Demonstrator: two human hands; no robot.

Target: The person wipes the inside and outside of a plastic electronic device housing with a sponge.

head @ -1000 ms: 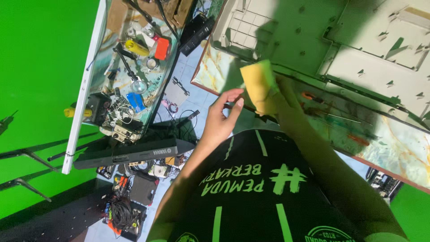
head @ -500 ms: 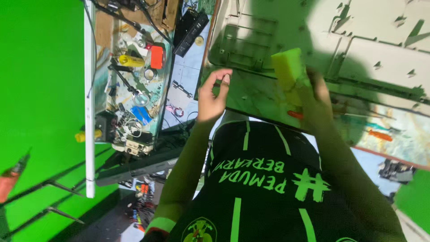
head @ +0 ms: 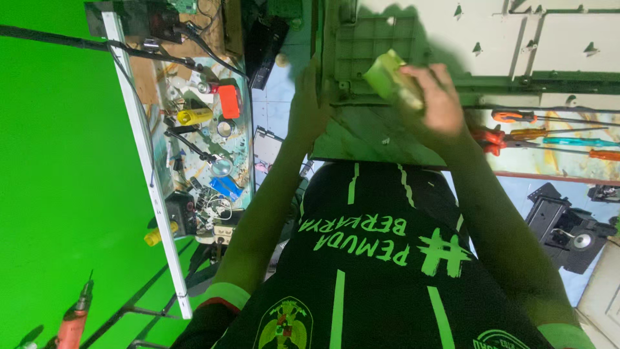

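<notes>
Currently I see my right hand point(head: 434, 97) closed around a yellow-green sponge point(head: 391, 79) at one o'clock, pressed on the pale panel point(head: 387, 39) lying across the surface. My left hand point(head: 309, 110), fingers loose, braces the panel's edge at eleven o'clock. Wiping looks midway; grime remains.

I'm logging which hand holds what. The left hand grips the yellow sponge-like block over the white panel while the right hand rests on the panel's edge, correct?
Not quite: the hands are swapped. In the head view the right hand grips the yellow sponge-like block over the white panel, while the left hand rests on the panel's edge.
</notes>
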